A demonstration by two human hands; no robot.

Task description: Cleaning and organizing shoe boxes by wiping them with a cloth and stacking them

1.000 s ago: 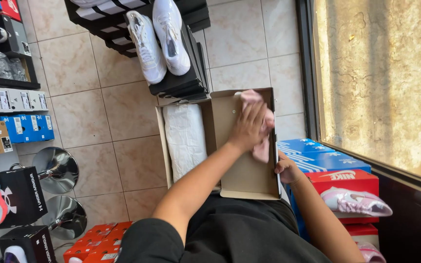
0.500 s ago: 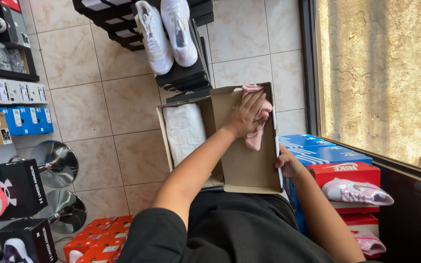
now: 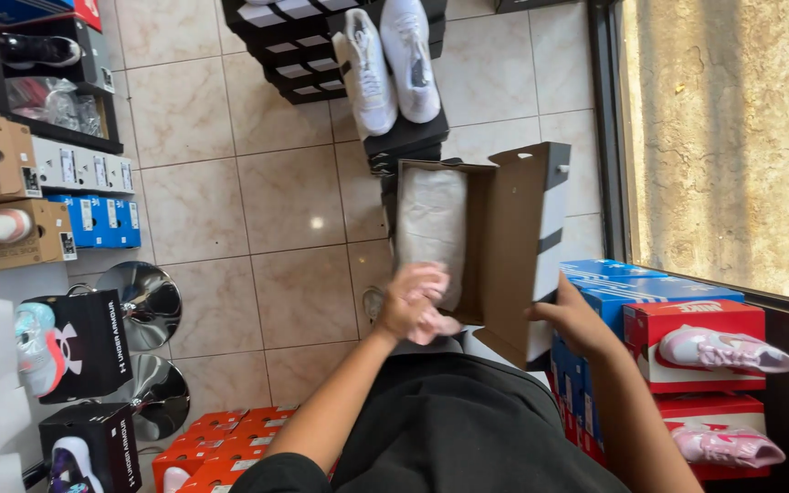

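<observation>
Your left hand (image 3: 410, 301) is now pulling back, fingers curled on a pink shoe (image 3: 437, 324) at the box (image 3: 449, 228) edge, while your right hand (image 3: 570, 319) is gripping the raised lid (image 3: 522, 237).

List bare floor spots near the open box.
Bare beige tile floor lies between the open brown cardboard shoe box and the blue boxes on the shelf. Crowded: orange boxes below, stacked boxes with pink shoes right.

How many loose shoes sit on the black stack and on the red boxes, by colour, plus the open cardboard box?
White shoes on black stack: 2
Pink shoes on red boxes: 2
Open cardboard box: 1
Total: 5
</observation>
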